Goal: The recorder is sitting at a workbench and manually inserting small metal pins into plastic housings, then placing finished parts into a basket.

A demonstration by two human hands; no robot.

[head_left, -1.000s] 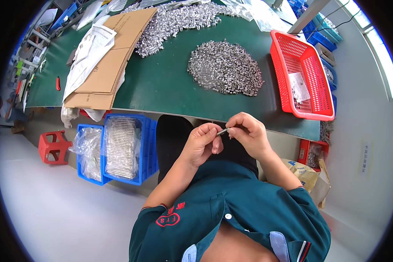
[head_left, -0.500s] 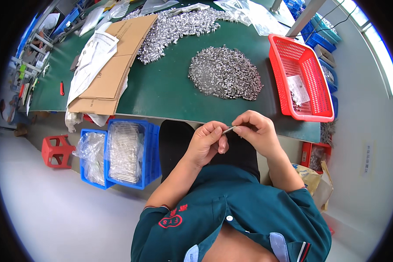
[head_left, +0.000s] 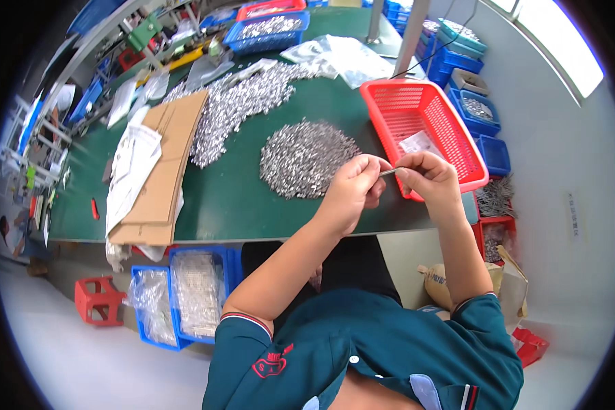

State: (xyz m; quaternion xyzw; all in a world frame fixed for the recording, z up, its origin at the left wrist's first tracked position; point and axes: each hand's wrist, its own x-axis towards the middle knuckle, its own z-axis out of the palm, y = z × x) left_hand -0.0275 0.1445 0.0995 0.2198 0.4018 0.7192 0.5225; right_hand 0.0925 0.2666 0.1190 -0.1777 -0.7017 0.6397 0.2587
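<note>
Up close, over the near edge of a green surface (head_left: 253,198), a person's left hand (head_left: 352,188) and right hand (head_left: 427,179) meet on a thin metal pin (head_left: 391,171). The grip of each hand is narrow, fingertips pinched on one end of the pin, which spans the small gap between them. Most of the pin is hidden by the fingers, and its shape is too small to make out.

Just beyond the left hand lies a heap of small silvery metal parts (head_left: 306,157); single pieces cannot be told apart. A longer drift of the same kind of parts (head_left: 236,109) runs up the surface beside flattened cardboard (head_left: 160,174) and white sheets (head_left: 131,167).

Right of the hands, touching the surface edge, a red mesh basket (head_left: 458,160) holds a small clear bag (head_left: 420,143); what the bag holds is unclear. At the far end a blue crate (head_left: 236,42) is filled with silvery parts. Under the surface, blue bins (head_left: 234,263) hold clear plastic bags (head_left: 198,290) of pale contents, hard to identify. A red stool (head_left: 99,301) stands on the floor at left. More blue crates (head_left: 482,116) stack at right, their contents partly cut off by the curved rim of the view.
</note>
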